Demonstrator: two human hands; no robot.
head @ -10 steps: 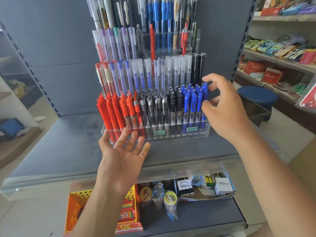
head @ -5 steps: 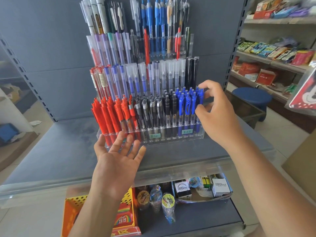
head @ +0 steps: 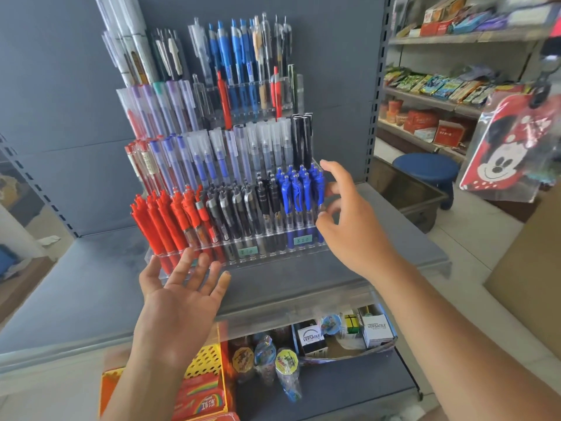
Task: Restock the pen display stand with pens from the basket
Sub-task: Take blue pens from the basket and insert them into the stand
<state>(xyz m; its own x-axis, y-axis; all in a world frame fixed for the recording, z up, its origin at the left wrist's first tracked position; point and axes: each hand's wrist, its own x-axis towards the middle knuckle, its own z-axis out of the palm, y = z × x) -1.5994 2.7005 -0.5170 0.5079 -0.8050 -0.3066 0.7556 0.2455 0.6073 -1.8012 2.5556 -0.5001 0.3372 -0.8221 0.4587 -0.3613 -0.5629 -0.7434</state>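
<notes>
Fingers (head: 181, 266) of the left hand (head: 179, 302) are straight and fanned wide, palm turned up, holding nothing. Their tips sit right at the front edge of the pen display stand (head: 243, 260), below the red pens (head: 161, 220). Over at the stand's right end, the right hand (head: 352, 229) hovers with its fingers (head: 333, 170) loosely spread and empty. The index reaches up by the top of the blue pens (head: 299, 196) and the rest curl a little just beside them. They're blurred, so whether they touch is unclear.

The stand rises in clear tiers against the back panel, every row packed. The grey shelf (head: 85, 287) lies bare to the stand's left and in a strip before it, ending at a clear plastic lip (head: 288, 300). To the stand's right there is only a narrow margin before the shelf's edge. A yellow perforated basket (head: 204, 358) sits below the lip, under the left wrist.
</notes>
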